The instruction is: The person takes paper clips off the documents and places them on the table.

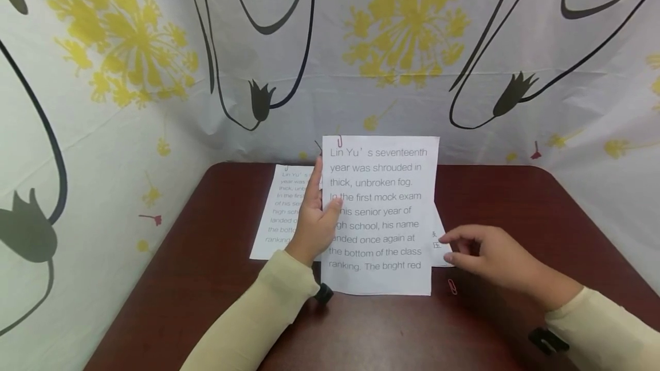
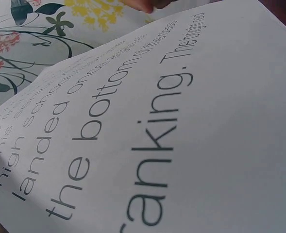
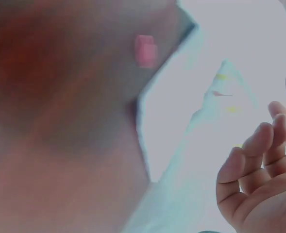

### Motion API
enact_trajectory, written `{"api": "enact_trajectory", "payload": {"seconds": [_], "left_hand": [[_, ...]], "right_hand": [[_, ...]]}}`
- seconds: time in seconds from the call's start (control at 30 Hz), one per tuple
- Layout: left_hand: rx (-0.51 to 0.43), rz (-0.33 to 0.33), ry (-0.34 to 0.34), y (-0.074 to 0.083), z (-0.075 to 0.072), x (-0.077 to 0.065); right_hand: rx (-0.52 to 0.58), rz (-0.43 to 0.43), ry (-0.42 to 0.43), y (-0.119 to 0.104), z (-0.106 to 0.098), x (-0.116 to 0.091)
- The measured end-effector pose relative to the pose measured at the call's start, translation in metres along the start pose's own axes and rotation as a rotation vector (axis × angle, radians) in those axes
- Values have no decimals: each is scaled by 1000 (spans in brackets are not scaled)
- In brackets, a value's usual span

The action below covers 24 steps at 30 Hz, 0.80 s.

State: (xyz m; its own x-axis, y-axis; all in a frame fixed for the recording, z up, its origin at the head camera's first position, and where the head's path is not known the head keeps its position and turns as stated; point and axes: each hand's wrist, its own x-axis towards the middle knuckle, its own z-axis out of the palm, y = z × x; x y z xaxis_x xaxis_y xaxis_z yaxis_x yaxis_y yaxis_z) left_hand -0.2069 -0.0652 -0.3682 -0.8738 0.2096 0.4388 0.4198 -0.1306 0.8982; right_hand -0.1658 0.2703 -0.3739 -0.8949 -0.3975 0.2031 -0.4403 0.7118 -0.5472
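Note:
My left hand point(image 1: 311, 228) grips the left edge of a printed white sheet point(image 1: 378, 279), thumb on its front, holding it upright above the table. A red paper clip point(image 1: 339, 141) sits on the sheet's top edge near the left corner. In the left wrist view the same sheet point(image 2: 240, 121) fills most of the picture. Just right of the sheet, my right hand point(image 1: 497, 253) hovers with fingers loosely bent and thumb apart, holding nothing. The right wrist view shows its bent fingers point(image 3: 257, 155). Below that hand, a pink-red paper clip point(image 1: 452, 287) lies on the table.
On the dark red table point(image 1: 206, 314), another printed sheet point(image 1: 273, 210) with a clip at its top lies behind my left hand. Another paper point(image 1: 440, 253) with large characters shows partly behind the held sheet. A patterned curtain point(image 1: 330, 102) hangs around the back and sides.

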Motion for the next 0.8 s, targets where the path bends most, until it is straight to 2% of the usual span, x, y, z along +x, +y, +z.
{"api": "enact_trajectory", "payload": {"seconds": [0.23, 0.43, 0.6, 0.8], "left_hand": [[2, 17, -3, 1, 0, 0], [9, 17, -1, 2, -1, -1], [15, 5, -1, 3, -1, -1], [23, 0, -6, 6, 0, -2]], "right_hand": [[10, -188, 170, -44, -22, 23], [-20, -325, 241, -79, -32, 46], [-75, -369, 262, -97, -32, 64], [-77, -399, 331, -107, -30, 85]]}}
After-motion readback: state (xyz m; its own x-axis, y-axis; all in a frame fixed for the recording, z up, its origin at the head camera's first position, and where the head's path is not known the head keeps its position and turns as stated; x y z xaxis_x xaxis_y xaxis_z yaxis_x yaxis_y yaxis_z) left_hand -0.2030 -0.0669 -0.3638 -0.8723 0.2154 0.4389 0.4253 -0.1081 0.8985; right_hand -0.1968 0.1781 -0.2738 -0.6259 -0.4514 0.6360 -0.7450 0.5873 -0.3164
